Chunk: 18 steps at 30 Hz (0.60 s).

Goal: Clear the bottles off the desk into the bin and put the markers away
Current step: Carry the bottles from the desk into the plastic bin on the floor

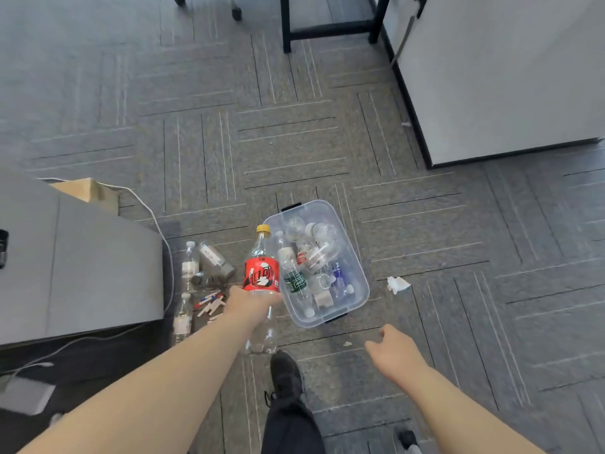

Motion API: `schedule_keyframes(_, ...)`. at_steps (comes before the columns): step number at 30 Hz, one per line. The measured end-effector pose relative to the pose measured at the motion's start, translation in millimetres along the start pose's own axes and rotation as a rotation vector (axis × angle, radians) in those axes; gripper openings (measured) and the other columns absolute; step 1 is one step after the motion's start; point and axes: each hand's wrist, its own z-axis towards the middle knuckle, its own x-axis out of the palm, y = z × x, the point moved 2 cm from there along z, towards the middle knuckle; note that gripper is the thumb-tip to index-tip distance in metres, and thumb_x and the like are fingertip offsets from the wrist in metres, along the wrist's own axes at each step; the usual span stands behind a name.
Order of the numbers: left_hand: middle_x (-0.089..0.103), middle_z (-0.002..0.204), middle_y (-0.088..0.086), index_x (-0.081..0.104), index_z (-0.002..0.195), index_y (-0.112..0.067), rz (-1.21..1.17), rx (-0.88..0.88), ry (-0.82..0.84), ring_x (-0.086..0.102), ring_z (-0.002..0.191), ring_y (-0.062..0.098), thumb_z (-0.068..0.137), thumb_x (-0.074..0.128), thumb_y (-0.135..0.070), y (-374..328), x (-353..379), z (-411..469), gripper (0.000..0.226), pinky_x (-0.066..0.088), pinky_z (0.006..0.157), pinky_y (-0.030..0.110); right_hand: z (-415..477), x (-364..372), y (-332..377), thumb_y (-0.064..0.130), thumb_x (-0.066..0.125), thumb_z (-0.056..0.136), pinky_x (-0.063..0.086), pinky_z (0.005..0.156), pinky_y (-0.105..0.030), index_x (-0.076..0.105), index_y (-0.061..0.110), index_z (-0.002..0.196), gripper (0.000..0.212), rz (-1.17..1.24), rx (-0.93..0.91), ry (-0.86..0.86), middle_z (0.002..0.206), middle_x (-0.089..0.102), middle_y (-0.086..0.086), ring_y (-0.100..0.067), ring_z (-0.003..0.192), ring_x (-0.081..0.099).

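My left hand [250,304] grips a large clear bottle [262,273] with a red label and yellow cap, held just left of a clear plastic bin [355,306] on the carpet. Several empty bottles lie inside the bin. My right hand [394,350] hovers empty, fingers loosely apart, below the bin's near right corner. On the floor left of my left hand lie more clear bottles [190,265] and a scatter of markers [211,301], partly hidden by my hand.
A grey desk corner [82,267] fills the left, with a white cable [154,217] hanging past it. A white cabinet [491,77] stands at the upper right. A crumpled tissue [396,284] lies right of the bin. My black shoe [286,375] is below the bottle.
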Motion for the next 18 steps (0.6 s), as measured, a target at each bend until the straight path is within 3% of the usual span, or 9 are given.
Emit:
schedule_keyframes(4,0.055,0.127,0.014,0.033,0.137,-0.004,-0.018,-0.006,-0.005,0.056,0.113,0.032,0.071,0.082,-0.039,-15,27,0,0.089,0.044,0.085,0.034,6,-17,-19,0.028,0.046,0.094,0.039,0.074,-0.027,0.039,0.007,0.138,0.049,-0.025,0.05,-0.031,0.128,0.056,-0.013,-0.024,0.099,0.055)
schedule_keyframes(6,0.055,0.131,0.014,0.032,0.139,-0.007,-0.065,0.031,0.028,0.057,0.114,0.033,0.067,0.084,-0.042,-21,35,4,0.096,0.046,0.095,0.037,10,-25,-23,0.027,0.046,0.095,0.038,0.075,-0.028,0.041,0.006,0.136,0.047,-0.035,0.058,-0.052,0.129,0.056,-0.013,-0.026,0.104,0.056)
schedule_keyframes(10,0.037,0.151,0.014,0.011,0.154,-0.014,-0.068,0.092,0.067,0.042,0.134,0.033,0.07,0.081,-0.048,-27,34,5,0.115,0.038,0.106,0.042,10,-29,-19,0.026,0.047,0.094,0.042,0.083,-0.031,0.045,0.005,0.13,0.042,-0.029,0.063,-0.062,0.128,0.057,-0.015,-0.029,0.113,0.056)
schedule_keyframes(18,0.033,0.155,0.01,0.016,0.154,-0.012,-0.055,0.118,-0.006,0.036,0.138,0.033,0.077,0.075,-0.049,-22,-2,-5,0.104,0.037,0.107,0.045,-10,-13,7,0.026,0.045,0.094,0.038,0.074,-0.027,0.045,0.008,0.13,0.04,-0.035,-0.009,0.005,0.121,0.058,-0.011,-0.023,0.091,0.052)
